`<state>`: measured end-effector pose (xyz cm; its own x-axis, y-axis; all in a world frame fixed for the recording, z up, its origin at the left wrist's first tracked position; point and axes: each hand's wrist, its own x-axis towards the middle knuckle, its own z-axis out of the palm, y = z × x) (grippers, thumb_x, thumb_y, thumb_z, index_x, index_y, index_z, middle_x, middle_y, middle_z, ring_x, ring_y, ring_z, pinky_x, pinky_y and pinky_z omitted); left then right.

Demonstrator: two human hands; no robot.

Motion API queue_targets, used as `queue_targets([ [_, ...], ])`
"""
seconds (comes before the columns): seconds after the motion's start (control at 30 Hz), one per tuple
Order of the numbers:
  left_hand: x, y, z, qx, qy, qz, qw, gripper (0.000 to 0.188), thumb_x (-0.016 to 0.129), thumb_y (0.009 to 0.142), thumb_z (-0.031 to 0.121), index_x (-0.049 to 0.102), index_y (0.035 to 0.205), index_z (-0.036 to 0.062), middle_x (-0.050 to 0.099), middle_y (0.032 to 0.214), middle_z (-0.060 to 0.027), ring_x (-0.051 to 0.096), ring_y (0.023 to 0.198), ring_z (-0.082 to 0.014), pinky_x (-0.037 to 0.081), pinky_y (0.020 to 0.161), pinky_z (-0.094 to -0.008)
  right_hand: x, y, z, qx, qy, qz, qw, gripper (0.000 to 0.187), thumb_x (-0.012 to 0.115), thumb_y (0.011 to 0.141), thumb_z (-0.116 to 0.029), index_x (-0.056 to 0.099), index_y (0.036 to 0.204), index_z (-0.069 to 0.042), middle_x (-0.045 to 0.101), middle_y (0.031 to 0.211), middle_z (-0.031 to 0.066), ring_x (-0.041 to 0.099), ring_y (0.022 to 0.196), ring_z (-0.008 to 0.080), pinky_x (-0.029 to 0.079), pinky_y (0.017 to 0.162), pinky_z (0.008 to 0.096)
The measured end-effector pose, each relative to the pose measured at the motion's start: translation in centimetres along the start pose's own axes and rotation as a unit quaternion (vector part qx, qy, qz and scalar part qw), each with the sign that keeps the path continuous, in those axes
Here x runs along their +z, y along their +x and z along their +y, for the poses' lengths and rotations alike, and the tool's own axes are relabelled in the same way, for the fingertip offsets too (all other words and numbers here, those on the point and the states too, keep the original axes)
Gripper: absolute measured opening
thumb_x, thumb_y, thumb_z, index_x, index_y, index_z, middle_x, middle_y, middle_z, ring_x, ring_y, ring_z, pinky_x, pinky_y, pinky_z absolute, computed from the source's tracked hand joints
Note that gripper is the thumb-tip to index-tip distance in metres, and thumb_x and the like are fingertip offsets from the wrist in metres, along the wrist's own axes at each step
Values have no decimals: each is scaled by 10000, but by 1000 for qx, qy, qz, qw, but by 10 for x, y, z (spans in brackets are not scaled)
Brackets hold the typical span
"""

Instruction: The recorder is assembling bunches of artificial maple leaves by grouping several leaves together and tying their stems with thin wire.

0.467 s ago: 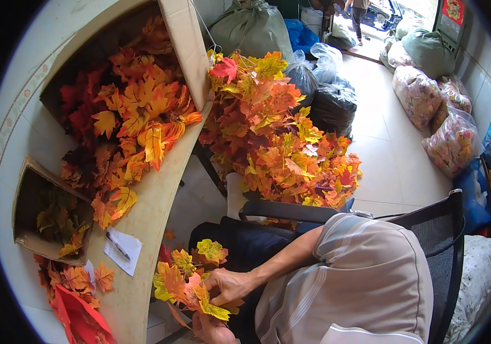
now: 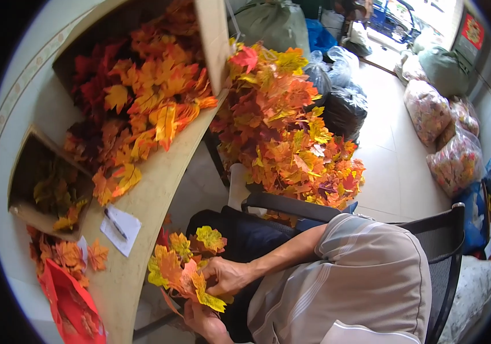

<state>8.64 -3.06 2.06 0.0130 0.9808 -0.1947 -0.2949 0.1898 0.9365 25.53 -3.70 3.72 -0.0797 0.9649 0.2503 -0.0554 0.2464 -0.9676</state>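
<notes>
Head view: pale surface [image 2: 148,183] runs along the left part of the frame, with its edge curved.
Small carton [image 2: 39,221]: it lies open at the left of the frame; dark green and yellow leaves are inside.
Red bag [image 2: 62,292]: it gapes at the lower left of the frame, just below some loose orange leaves [image 2: 69,252].
Paper [image 2: 131,232] and pen [image 2: 116,225]: a white sheet is on the surface, left of centre, and the dark pen lies on it.
Large carton [image 2: 211,46]: it is at the upper left, open, with red and orange leaves spilling onto the surface.
Leaf bunch [image 2: 187,278]: orange, yellow and pinkish, it is left of the lower centre, just beside the surface edge, held in both hands.
Left hand [image 2: 206,324]: it grips the bunch from below, fingers bent; leaves partly hide the contact.
Right hand [image 2: 226,276]: thumb and fingers are closed on the bunch from its right side.
Leaf heap [image 2: 297,137]: a big orange and yellow mass fills the upper centre.
Black bag [image 2: 346,109]: it stands just right of the heap.
Chair [image 2: 431,229]: its black mesh back is at the lower right, behind the beige shirt [image 2: 360,264].
Clear bags [image 2: 454,163]: they sit on the floor at the right, with multicoloured contents.
White sack [image 2: 469,292]: it is near the lower right corner.
</notes>
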Motion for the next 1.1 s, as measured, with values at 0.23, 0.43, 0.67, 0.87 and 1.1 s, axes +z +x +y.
queue_targets([
  [0.23, 1, -5, 18, -69, -19, -88, 994, 190, 585, 890, 194, 575, 929, 8, 569, 784, -10, 532, 648, -84, 429, 558, -231, -1, 0, -4, 69, 90, -27, 993, 189, 591, 768, -7, 646, 948, 2, 649, 769, 48, 609, 745, 102, 503, 646, 274],
  [0.43, -2, -2, 14, -74, -106, -41, 991, 211, 656, 851, 163, 593, 891, -34, 603, 658, -96, 527, 472, -139, 427, 440, -260, 3, 8, -6, 36, 182, -26, 982, 81, 629, 830, 32, 653, 907, 36, 665, 801, 46, 613, 701, 103, 508, 656, 250],
  [0.67, -3, -5, 20, -78, -136, -48, 986, 130, 623, 855, 84, 602, 892, -39, 615, 680, -109, 568, 490, -154, 456, 449, -259, 6, 6, 4, 77, 145, -31, 986, 112, 692, 793, 1, 684, 905, 5, 683, 833, 42, 614, 734, 90, 508, 691, 241],
  [0.87, 0, -8, 21, -100, -111, -53, 987, 149, 565, 895, 107, 613, 878, -33, 608, 694, -98, 555, 512, -138, 451, 464, -247, 10, 6, 6, 135, 216, 17, 967, 141, 708, 775, 5, 678, 913, 4, 685, 857, 57, 620, 751, 99, 510, 705, 250],
  [1.1, -3, -5, 23, -129, -185, -80, 971, 148, 581, 883, 119, 605, 854, -24, 627, 724, -112, 572, 519, -153, 473, 476, -260, 7, 8, -2, 75, 134, -8, 988, 115, 688, 794, 13, 672, 907, 15, 675, 841, 61, 624, 753, 114, 516, 711, 254],
])
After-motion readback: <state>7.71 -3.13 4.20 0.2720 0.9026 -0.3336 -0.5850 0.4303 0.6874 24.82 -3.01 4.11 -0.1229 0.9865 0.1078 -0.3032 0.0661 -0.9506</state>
